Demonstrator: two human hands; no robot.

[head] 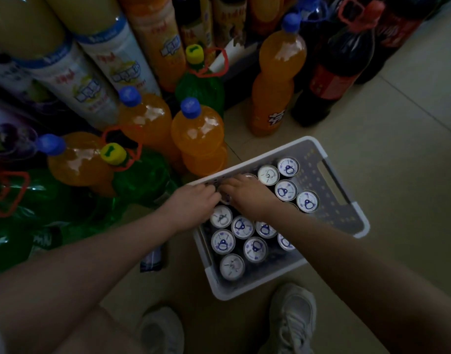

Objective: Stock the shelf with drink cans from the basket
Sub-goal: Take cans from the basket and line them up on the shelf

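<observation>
A white plastic basket [357, 218] with grey perforated walls sits on the tiled floor in front of me. Several drink cans [242, 227] stand upright in it, silver tops with blue pull tabs. Both of my hands reach into the basket's far left corner. My left hand [193, 204] curls over a can [225, 199] there, and my right hand [248, 194] closes on the same spot from the right. The fingers hide most of that can, so the exact grip is unclear. No shelf is in view.
Large orange soda bottles [197, 136] and green bottles [142, 175] stand on the floor left of the basket. Dark cola bottles [334, 80] stand behind it. Tall stacked juice bottles [112, 60] fill the upper left. My white shoes [293, 318] are just below the basket.
</observation>
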